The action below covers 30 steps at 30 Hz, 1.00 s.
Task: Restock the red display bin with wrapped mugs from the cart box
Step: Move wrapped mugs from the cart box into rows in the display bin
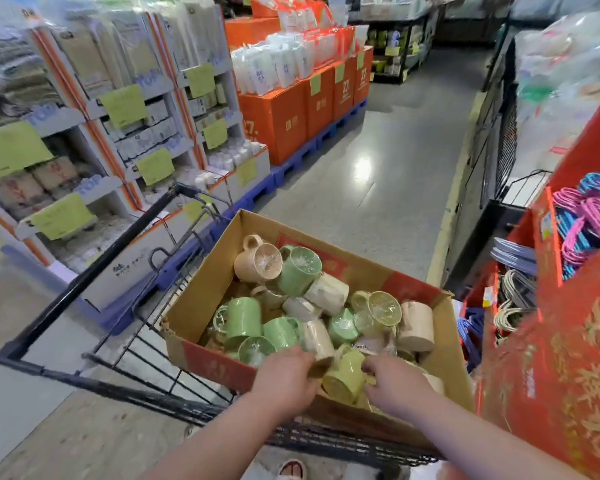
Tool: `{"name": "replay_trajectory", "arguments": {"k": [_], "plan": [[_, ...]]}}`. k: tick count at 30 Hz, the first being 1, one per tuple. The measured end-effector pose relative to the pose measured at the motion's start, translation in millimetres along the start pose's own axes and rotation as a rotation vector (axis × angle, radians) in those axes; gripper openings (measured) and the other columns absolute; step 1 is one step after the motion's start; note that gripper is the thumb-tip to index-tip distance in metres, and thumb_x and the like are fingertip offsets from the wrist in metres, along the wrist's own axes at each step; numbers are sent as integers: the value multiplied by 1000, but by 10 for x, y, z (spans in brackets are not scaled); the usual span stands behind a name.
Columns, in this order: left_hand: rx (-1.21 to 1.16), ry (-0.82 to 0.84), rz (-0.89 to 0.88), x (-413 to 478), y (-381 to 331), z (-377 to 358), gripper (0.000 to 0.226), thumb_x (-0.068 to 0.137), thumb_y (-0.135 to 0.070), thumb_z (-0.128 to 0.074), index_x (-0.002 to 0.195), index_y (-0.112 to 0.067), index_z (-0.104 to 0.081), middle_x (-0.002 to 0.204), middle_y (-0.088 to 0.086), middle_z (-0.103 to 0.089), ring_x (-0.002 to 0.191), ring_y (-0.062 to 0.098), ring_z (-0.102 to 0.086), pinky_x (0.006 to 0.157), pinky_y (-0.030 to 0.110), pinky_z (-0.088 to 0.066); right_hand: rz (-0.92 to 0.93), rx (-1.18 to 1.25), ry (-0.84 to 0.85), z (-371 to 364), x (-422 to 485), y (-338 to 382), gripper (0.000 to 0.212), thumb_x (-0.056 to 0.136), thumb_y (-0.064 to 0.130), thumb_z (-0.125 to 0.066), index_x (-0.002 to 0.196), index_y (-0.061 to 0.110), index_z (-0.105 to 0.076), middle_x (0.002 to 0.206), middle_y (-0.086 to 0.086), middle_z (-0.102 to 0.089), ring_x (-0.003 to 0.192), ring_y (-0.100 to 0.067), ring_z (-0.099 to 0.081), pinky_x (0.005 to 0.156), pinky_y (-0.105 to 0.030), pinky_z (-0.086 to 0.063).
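Note:
A cardboard box sits in a black wire cart and holds several plastic-wrapped mugs in green, beige and yellow-green. My left hand reaches into the box's near edge and grips a cream wrapped mug. My right hand is in the box too, its fingers curled on a yellow-green wrapped mug. The red display bin stands at the right, close beside the cart, with colourful looped items inside.
White shelving with green price tags lines the left. Orange boxes on blue pallets stand further back. A grey aisle floor runs ahead. Black wire racks stand at the right.

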<state>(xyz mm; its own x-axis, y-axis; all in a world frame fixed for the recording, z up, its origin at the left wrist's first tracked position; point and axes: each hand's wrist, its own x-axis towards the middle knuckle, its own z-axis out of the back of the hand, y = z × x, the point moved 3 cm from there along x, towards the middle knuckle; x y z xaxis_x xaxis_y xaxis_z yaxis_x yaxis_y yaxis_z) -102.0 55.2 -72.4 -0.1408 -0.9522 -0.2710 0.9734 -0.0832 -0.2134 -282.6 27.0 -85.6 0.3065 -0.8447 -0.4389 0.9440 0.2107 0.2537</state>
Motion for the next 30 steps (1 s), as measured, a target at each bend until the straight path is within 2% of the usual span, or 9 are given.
{"name": "replay_trajectory", "arguments": {"k": [2, 6, 11, 13, 18, 21, 25, 30], "plan": [[-16, 26, 0, 173, 179, 61, 30, 88, -36, -50, 112, -20, -57, 110, -1, -56, 104, 21, -54, 89, 35, -47, -28, 0, 19, 35, 158, 80, 40, 89, 29, -51, 129, 22, -53, 123, -3, -61, 111, -24, -58, 85, -31, -49], [-12, 67, 8, 486, 567, 156, 40, 89, -40, -51, 124, -21, -53, 120, -2, -54, 109, 19, -54, 91, 35, -48, -60, -15, 39, 58, 534, 299, 38, 89, 31, -52, 126, 22, -55, 125, -2, -59, 111, -23, -57, 88, -34, -50], [-8, 89, 16, 795, 963, 211, 41, 89, -38, -50, 127, -20, -51, 124, 0, -53, 113, 20, -52, 94, 36, -46, -103, 41, 52, 29, 980, 561, 36, 90, 26, -51, 125, 20, -53, 123, -3, -59, 109, -23, -58, 79, -29, -46], [-17, 63, 23, 911, 1073, 248, 47, 89, -37, -50, 133, -20, -46, 130, 0, -48, 119, 20, -47, 99, 36, -42, -105, 80, 27, 74, 1142, 646, 40, 89, 26, -51, 129, 19, -51, 127, -4, -56, 112, -24, -57, 84, -32, -48], [-77, -120, 70, 1214, 1277, 447, 65, 89, -36, -53, 145, -19, -26, 146, 2, -32, 135, 20, -29, 110, 34, -32, -117, 145, -16, 228, 1495, 776, 46, 89, 27, -51, 133, 17, -46, 129, -8, -53, 115, -27, -54, 89, -33, -48], [-176, -190, 173, 1412, 1386, 580, 71, 88, -30, -54, 148, -18, -17, 154, 6, -19, 141, 23, -19, 114, 40, -28, -145, 212, -30, 301, 1658, 817, 47, 89, 30, -51, 135, 19, -45, 131, -8, -50, 117, -26, -53, 93, -35, -48], [-236, -269, 214, 1729, 1495, 730, 70, 88, -14, -51, 148, -16, -16, 157, 7, -12, 144, 25, -11, 117, 44, -21, -174, 273, -31, 346, 1828, 865, 46, 88, 28, -53, 133, 18, -46, 133, -8, -49, 119, -25, -52, 96, -33, -46], [-197, -197, 192, 2099, 1568, 881, 73, 86, 2, -44, 150, -21, -16, 159, 1, -7, 146, 24, -4, 119, 45, -15, -214, 314, -25, 318, 1925, 882, 48, 89, 26, -53, 136, 21, -44, 136, -5, -48, 120, -23, -53, 97, -31, -45]]}}
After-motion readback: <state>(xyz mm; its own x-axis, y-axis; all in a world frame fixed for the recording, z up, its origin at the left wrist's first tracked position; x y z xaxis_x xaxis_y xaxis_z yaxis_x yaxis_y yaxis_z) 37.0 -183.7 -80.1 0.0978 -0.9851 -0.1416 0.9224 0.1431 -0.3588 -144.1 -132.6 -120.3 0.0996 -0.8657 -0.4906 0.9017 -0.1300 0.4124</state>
